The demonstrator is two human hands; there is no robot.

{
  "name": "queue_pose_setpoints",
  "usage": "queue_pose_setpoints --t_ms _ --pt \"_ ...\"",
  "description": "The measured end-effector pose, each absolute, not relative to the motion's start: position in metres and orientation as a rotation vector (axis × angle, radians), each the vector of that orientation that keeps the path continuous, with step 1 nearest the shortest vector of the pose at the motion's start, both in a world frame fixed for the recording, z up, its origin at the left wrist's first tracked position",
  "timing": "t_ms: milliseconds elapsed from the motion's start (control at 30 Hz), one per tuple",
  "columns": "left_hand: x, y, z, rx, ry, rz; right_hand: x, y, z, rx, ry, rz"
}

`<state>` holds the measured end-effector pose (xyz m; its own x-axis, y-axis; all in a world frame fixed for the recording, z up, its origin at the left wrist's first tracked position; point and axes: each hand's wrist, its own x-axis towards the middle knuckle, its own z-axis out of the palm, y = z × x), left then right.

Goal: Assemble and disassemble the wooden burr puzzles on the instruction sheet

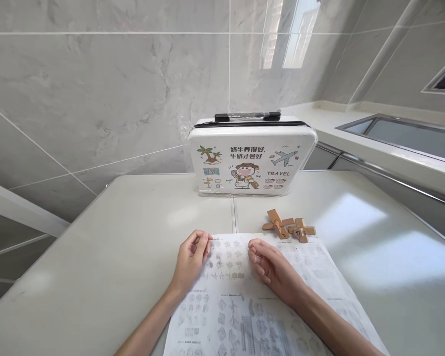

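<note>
A large printed instruction sheet (228, 287) lies flat on the table, its rows of small diagrams faint to the eye. At its upper left edge rests my left hand (193, 254), fingers curled in and thumb against them, with nothing visible in it. My right hand (276, 272) lies on its side over the upper middle of the sheet, fingers loosely bent and apart, palm bare. Just beyond it, by the sheet's top edge, sit two small wooden interlocking puzzle pieces: a cross-shaped one (278, 224) and a second one (301, 231) on its right, both with dark marks.
A white cartoon-printed case (252, 158) in clear plastic wrap stands upright at the back of the pale table (141, 232). Behind it rises a grey tiled wall (114, 94). To the right is a counter (385, 143) with a recessed dark panel.
</note>
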<state>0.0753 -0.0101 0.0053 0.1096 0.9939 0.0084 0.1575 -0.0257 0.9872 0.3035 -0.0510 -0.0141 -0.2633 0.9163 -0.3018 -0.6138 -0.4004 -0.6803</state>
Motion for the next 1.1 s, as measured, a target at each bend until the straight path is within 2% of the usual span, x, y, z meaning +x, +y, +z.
queue_pose_setpoints --t_ms 367,1100 --pt "0.042 0.011 0.006 1.604 1.542 1.123 0.303 -0.048 -0.012 -0.843 -0.511 1.901" --pt "0.038 0.014 0.003 1.480 1.556 1.017 0.302 -0.044 -0.018 -0.820 -0.406 1.957"
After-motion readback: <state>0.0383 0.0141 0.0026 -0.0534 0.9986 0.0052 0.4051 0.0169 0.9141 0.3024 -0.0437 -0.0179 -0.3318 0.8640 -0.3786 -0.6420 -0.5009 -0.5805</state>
